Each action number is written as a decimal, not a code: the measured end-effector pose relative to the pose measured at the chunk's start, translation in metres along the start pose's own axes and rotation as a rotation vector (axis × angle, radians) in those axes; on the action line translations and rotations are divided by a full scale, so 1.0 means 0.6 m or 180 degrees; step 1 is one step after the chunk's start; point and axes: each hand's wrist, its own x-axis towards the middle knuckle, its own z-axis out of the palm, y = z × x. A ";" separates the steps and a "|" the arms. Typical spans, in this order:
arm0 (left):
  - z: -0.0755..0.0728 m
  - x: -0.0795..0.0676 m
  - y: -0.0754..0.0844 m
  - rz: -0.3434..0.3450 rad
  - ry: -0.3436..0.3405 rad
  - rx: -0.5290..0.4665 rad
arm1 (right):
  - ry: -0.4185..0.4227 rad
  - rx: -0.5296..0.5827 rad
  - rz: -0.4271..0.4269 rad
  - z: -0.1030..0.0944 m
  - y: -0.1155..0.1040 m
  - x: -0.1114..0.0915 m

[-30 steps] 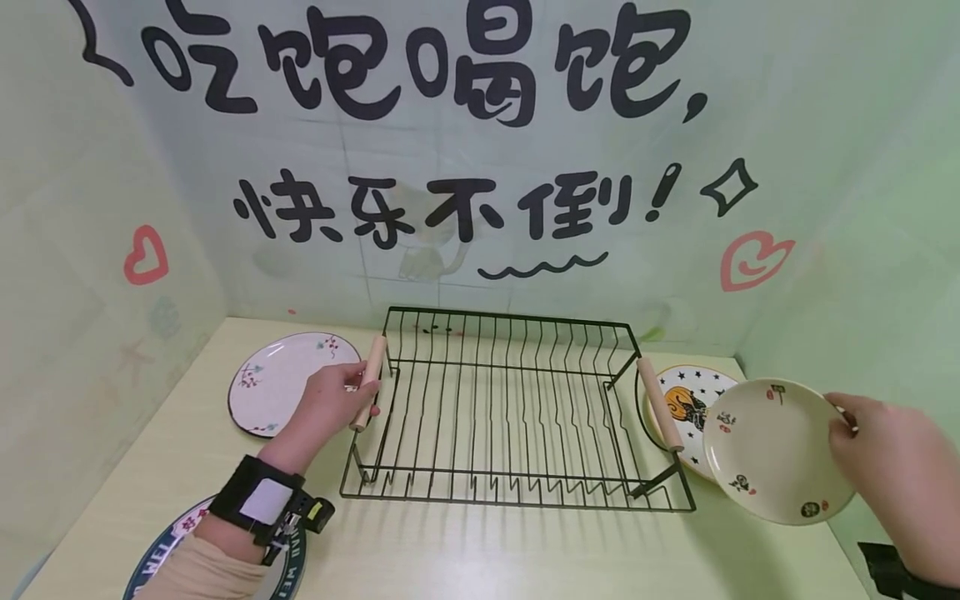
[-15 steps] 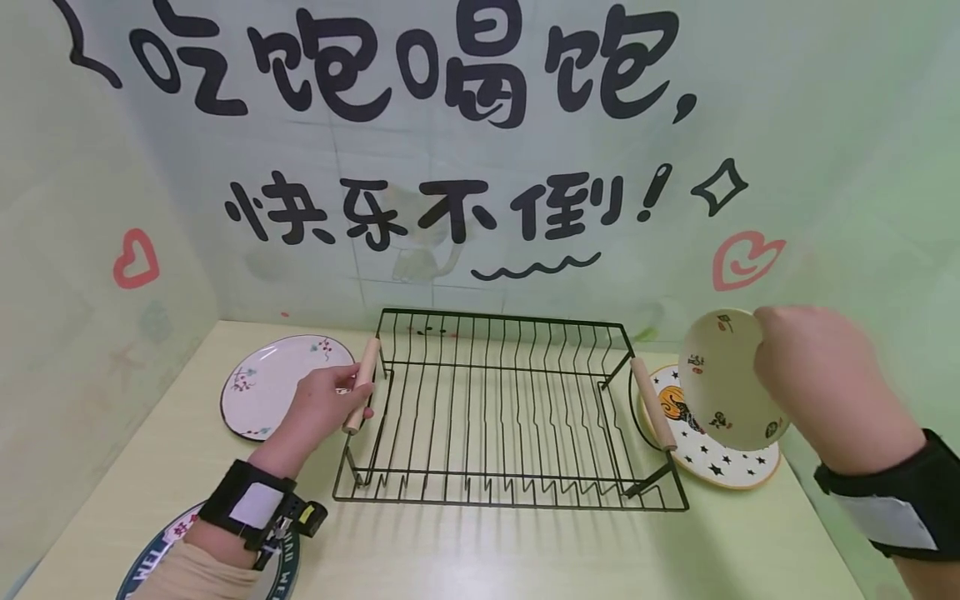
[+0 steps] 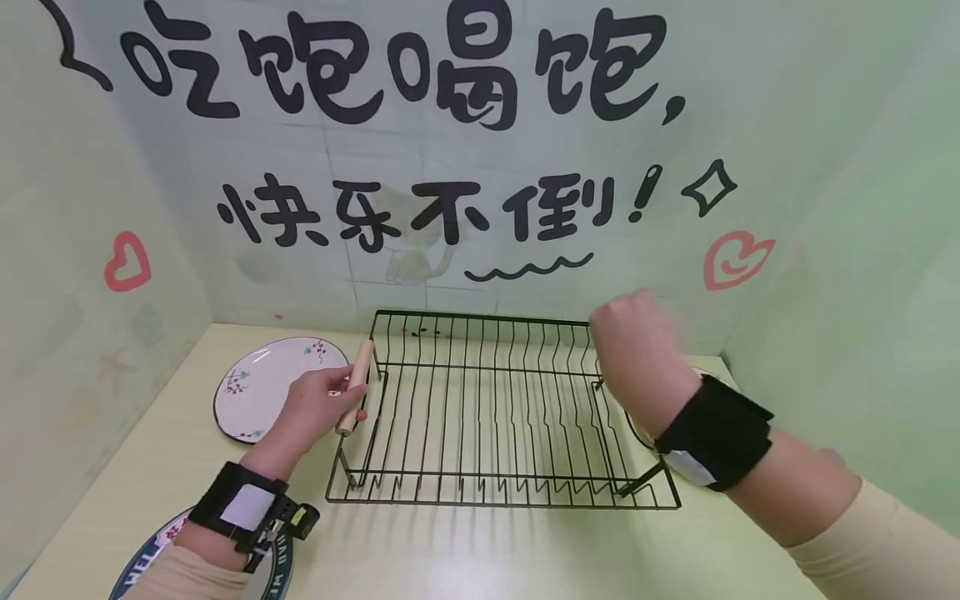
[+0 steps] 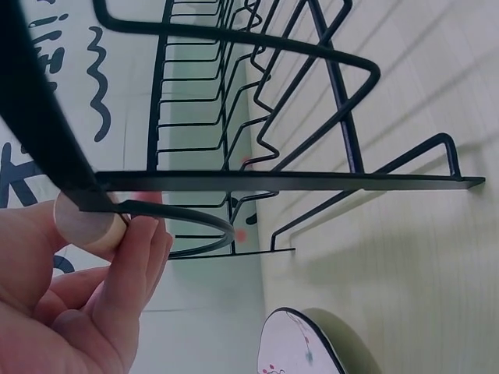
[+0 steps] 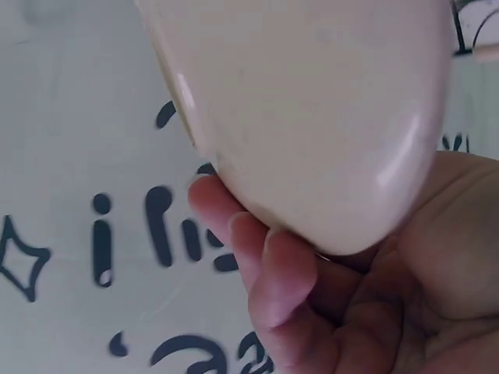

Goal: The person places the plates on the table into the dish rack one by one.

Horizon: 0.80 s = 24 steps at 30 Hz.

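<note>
A person works at a wire dish rack (image 3: 502, 505) on a pale worktop (image 3: 450, 554), one hand at its side and the other raised with a plate. The left hand (image 3: 313, 406) has its grip closed around the wooden handle (image 3: 362, 364) on the rack's left side, fingers wrapped about the rod; the left wrist view shows the handle's round end between thumb and fingers. The right hand (image 3: 637, 354), slightly blurred, is lifted at the rack's right end, its back to the head camera, covering the rear right corner. The right wrist view shows that grip clasping a pale, glossy plate (image 5: 312, 117) by its lower edge, the fingers bent against it. Hidden behind the hand from the head camera, the plate is up off the worktop, though whether it meets the rack's wires cannot be told from here.

Just left of the rack lies a white plate with flower sprigs (image 3: 273, 383), partly behind the left hand. Nearer the camera, a blue-rimmed plate (image 3: 281, 562) with lettering shows from under the left forearm. A black wristband (image 3: 720, 433) circles the right wrist. Behind the scene, a pale wall hanging (image 3: 487, 296) carries bold black Chinese characters.
</note>
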 end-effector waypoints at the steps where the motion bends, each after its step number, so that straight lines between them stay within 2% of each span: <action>1: -0.001 0.000 0.000 -0.0008 0.0000 -0.0013 | -0.0043 -0.0129 -0.0040 0.002 -0.011 0.005; 5: -0.002 0.001 0.002 -0.0027 -0.0004 -0.0013 | -0.0113 -0.0708 -0.0253 0.010 -0.043 0.018; 9: -0.001 0.001 0.004 -0.0057 -0.0025 -0.0058 | -0.0054 -0.1036 -0.0508 0.022 -0.054 0.024; 14: -0.001 0.000 0.005 -0.0039 0.0004 -0.0106 | -0.0528 -0.1853 -0.0717 0.036 -0.061 0.028; 15: -0.001 0.000 0.004 -0.0028 0.0016 -0.0108 | -0.0611 -0.1885 -0.0726 0.040 -0.063 0.030; 16: -0.001 -0.001 0.004 -0.0014 0.0016 -0.0116 | -0.0659 -0.1793 -0.0690 0.045 -0.066 0.031; 21: 0.000 -0.002 -0.003 0.0014 0.0024 -0.0129 | -0.0686 -0.0785 -0.0382 0.069 -0.083 0.045; 24: 0.001 0.001 -0.003 0.0017 0.0036 -0.0134 | -0.0782 -0.0661 -0.0253 0.079 -0.090 0.052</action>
